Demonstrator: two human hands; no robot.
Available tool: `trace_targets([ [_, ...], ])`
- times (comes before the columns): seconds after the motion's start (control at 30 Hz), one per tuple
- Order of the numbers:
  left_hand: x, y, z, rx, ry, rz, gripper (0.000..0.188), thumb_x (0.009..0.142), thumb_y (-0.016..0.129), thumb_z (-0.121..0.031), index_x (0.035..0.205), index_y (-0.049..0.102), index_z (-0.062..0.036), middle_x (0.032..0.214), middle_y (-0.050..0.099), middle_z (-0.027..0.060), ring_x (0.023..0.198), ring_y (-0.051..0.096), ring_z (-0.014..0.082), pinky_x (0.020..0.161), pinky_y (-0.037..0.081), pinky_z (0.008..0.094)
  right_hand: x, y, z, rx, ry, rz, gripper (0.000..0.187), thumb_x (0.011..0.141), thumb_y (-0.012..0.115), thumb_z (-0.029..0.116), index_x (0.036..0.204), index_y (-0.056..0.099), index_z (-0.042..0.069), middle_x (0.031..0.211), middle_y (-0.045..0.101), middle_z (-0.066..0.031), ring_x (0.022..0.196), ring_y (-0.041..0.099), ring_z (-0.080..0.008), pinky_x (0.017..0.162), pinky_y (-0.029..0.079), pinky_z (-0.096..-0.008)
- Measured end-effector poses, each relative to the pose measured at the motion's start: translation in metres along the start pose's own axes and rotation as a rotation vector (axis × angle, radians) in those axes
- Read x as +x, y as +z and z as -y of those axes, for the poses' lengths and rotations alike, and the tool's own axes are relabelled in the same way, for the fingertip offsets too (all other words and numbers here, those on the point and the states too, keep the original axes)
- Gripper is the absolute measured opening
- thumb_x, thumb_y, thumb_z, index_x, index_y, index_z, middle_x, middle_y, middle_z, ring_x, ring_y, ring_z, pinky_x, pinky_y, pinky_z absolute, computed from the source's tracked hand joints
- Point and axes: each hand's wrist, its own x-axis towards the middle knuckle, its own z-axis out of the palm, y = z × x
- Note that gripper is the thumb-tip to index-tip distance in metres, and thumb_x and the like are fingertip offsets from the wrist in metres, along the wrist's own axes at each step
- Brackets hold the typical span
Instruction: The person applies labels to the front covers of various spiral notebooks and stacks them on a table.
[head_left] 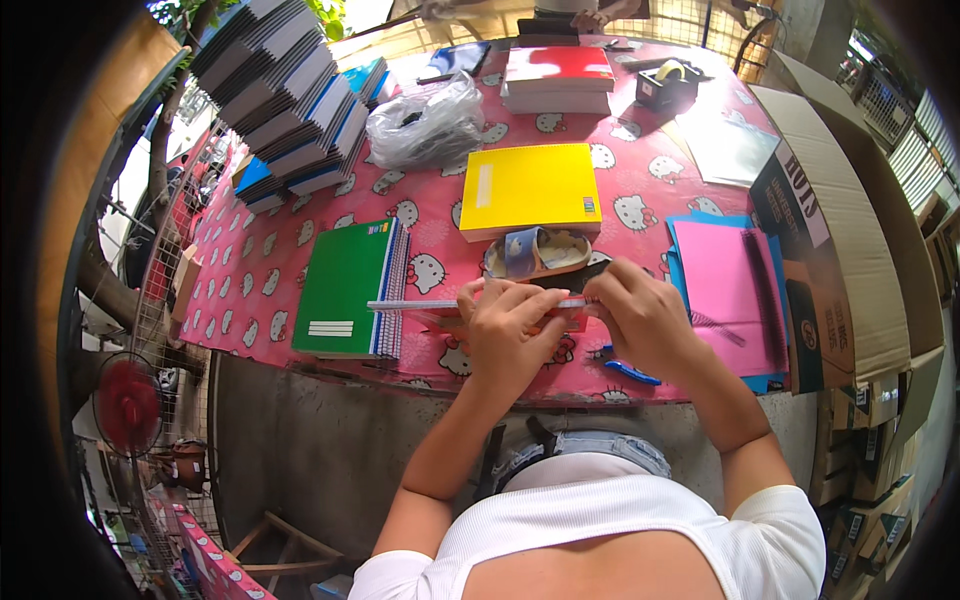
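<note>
A notebook stands on edge in front of me, its narrow side facing up. My left hand grips it near the middle, fingers over the top edge. At its right end my right hand is closed in a pinch; what lies between those fingertips is too small to make out. Left of the notebook lies a stack of green spiral notebooks. Just beyond my hands is a blue and cream sandal, in front of a yellow notebook stack. Blue-handled pliers lie below my right hand.
Black spiral coils rest on pink sheets at the right, beside an open cardboard box. Farther back are a plastic bag, a red notebook stack and a tape dispenser. Tall notebook piles stand far left.
</note>
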Motion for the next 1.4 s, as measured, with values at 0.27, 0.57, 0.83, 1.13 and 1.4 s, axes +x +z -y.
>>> trace_targets([
  [0.27, -0.013, 0.002, -0.008, -0.001, -0.034, -0.127, 0.030, 0.062, 0.081, -0.023, 0.089, 0.070, -0.0137, 0.081, 0.067, -0.0015, 0.083, 0.060, 0.0179, 0.088, 0.032, 0.0395, 0.085, 0.086, -0.114, -0.215, -0.001, 0.485, 0.038, 0.076, 0.071, 0.024, 0.104, 0.057, 0.001, 0.101, 0.062, -0.0169, 0.095, 0.060, -0.0350, 0.078, 0.050, -0.0429],
  [0.57, -0.003, -0.003, 0.003, 0.021, 0.033, -0.148, 0.028, 0.059, 0.082, -0.025, 0.076, 0.064, -0.0123, 0.072, 0.063, -0.0001, 0.074, 0.059, 0.0184, 0.087, 0.036, 0.0395, 0.048, 0.068, -0.122, 0.705, 0.296, 0.087, 0.036, 0.071, 0.069, 0.010, 0.105, 0.057, 0.003, 0.095, 0.067, -0.0139, 0.091, 0.065, -0.0294, 0.076, 0.052, -0.0407],
  [0.83, 0.002, 0.004, 0.005, -0.030, -0.015, -0.133, 0.022, 0.058, 0.084, -0.021, 0.069, 0.067, -0.0100, 0.069, 0.064, 0.0020, 0.071, 0.060, 0.0189, 0.086, 0.036, 0.0391, 0.010, 0.009, -0.109, 1.241, 0.443, 0.170, 0.053, 0.061, 0.077, 0.010, 0.111, 0.061, 0.006, 0.094, 0.068, -0.0133, 0.086, 0.066, -0.0243, 0.077, 0.052, -0.0346],
  [1.13, 0.003, -0.006, -0.001, -0.097, -0.220, 0.011, 0.054, 0.066, 0.082, -0.023, 0.110, 0.055, -0.0108, 0.082, 0.069, 0.0025, 0.094, 0.057, 0.0225, 0.092, 0.037, 0.0382, 0.034, 0.011, -0.099, 0.432, -0.074, 0.203, 0.044, 0.062, 0.075, 0.007, 0.105, 0.067, 0.009, 0.101, 0.068, -0.0078, 0.086, 0.065, -0.0199, 0.076, 0.051, -0.0314],
  [1.4, 0.004, -0.009, 0.010, -0.125, -0.131, -0.033, 0.049, 0.066, 0.083, -0.029, 0.106, 0.059, -0.0135, 0.085, 0.068, 0.0000, 0.084, 0.063, 0.0153, 0.088, 0.034, 0.0351, 0.059, 0.014, -0.099, 0.265, 0.060, 0.495, 0.041, 0.063, 0.074, 0.011, 0.102, 0.065, 0.004, 0.079, 0.067, -0.0114, 0.071, 0.065, -0.0237, 0.068, 0.052, -0.0343],
])
